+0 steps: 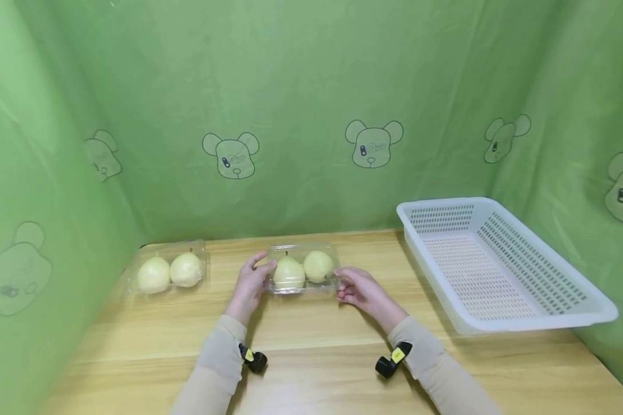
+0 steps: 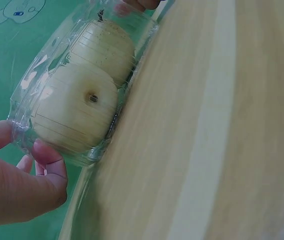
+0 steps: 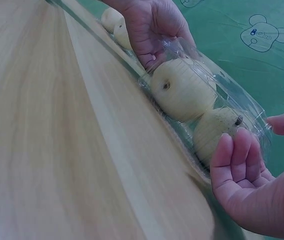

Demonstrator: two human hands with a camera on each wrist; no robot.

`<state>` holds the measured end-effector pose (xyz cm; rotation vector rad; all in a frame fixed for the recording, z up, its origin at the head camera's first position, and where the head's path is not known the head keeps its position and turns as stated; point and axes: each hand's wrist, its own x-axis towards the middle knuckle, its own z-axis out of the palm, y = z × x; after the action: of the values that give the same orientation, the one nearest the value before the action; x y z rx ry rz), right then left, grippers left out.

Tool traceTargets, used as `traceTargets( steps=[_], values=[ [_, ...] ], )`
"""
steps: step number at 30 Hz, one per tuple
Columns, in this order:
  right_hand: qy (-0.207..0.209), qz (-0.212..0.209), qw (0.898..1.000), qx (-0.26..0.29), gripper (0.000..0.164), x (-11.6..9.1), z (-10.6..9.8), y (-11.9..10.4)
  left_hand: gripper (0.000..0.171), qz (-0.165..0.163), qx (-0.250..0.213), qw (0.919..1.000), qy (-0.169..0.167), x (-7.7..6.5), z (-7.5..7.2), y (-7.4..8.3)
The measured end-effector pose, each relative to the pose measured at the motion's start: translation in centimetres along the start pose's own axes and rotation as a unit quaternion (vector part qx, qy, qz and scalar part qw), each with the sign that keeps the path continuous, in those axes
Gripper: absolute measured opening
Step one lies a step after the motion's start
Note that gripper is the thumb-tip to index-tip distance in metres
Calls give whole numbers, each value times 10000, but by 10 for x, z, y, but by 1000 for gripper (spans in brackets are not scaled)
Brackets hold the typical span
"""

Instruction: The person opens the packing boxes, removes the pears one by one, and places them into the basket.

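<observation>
A clear plastic clamshell box (image 1: 303, 249) with two pale yellow pears (image 1: 318, 267) inside is in the middle of the head view, near the table's back edge. My left hand (image 1: 250, 285) grips its left end, thumb and fingers at the corner in the left wrist view. On the opposite end, my right hand (image 1: 366, 294) holds the box by its edge, with several fingers curled in the right wrist view. The lid lies over the pears. A second clear clamshell box (image 1: 201, 253), also with two pears (image 1: 154, 275), rests farther left, untouched.
A white plastic basket (image 1: 449, 305) with slotted walls stands on the table at the right. Green curtains (image 1: 301, 75) printed with bear heads hang behind and on both sides of the wooden table (image 1: 311, 369). Each wrist carries a small black camera (image 1: 386, 367).
</observation>
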<state>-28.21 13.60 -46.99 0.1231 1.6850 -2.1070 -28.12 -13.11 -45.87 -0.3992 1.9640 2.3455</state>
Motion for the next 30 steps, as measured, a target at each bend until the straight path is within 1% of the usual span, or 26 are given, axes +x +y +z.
traceTargets(
  steps=[4, 9, 13, 16, 18, 21, 28, 30],
  values=[
    [-79, -30, 9999, -100, 20, -6, -5, -1, 60, 28, 17, 9999, -101, -2, 5, -1],
    [-140, -34, 9997, -218, 18, -12, -12, 0, 60, 64, -10, 9997, -224, -7, 12, -3],
    [-185, -61, 9995, -234, 17, -16, -17, 0, 59, 92, -43, 9997, -214, -12, 17, -5],
    [-227, -72, 9995, -226, 11, -18, -21, 0, 58, 108, -68, 9997, -205, -15, 19, -6],
    [-274, -75, 9993, -237, 8, -19, -22, 0, 57, 107, -106, 9997, -203, -16, 20, -7],
    [-322, -63, 9991, -274, 7, -20, -23, -1, 56, 118, -133, 9996, -200, -17, 21, -8],
    [-318, -201, 9972, -646, 9, -21, -24, -3, 56, 53, -280, 9994, -212, -17, 21, -9],
    [-306, -238, 9965, -746, 10, -21, -25, -4, 55, 28, -243, 9995, -202, -18, 21, -7]
  ],
)
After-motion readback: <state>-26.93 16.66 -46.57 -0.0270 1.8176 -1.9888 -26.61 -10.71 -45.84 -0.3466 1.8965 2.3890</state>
